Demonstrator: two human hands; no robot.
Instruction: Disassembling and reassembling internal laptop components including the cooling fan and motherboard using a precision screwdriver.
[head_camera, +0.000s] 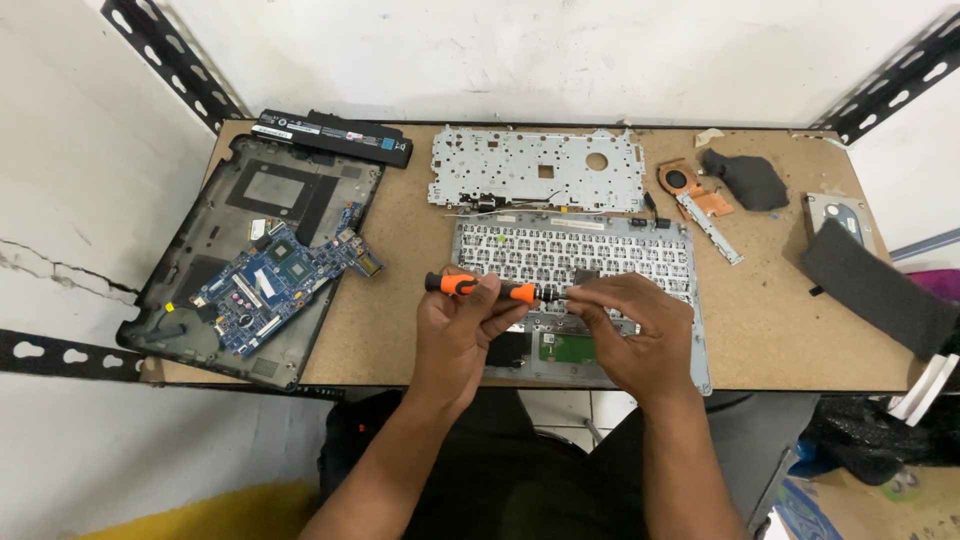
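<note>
My left hand (462, 325) is closed around an orange and black screwdriver (480, 288), held level above the table's front edge. My right hand (632, 325) pinches the screwdriver's tip end with thumb and fingers. Both hands hover over a grey laptop palmrest (690, 300) lying upside down, with the back of its keyboard showing. The hands hide the palmrest's lower middle part.
A black laptop base shell (210, 240) with a blue circuit board (275, 285) lies at the left. A black battery (335, 135) and a perforated metal plate (530, 168) are at the back. A copper cooling fan (690, 188), black foam pieces (870, 285) and a drive (840, 215) sit at the right.
</note>
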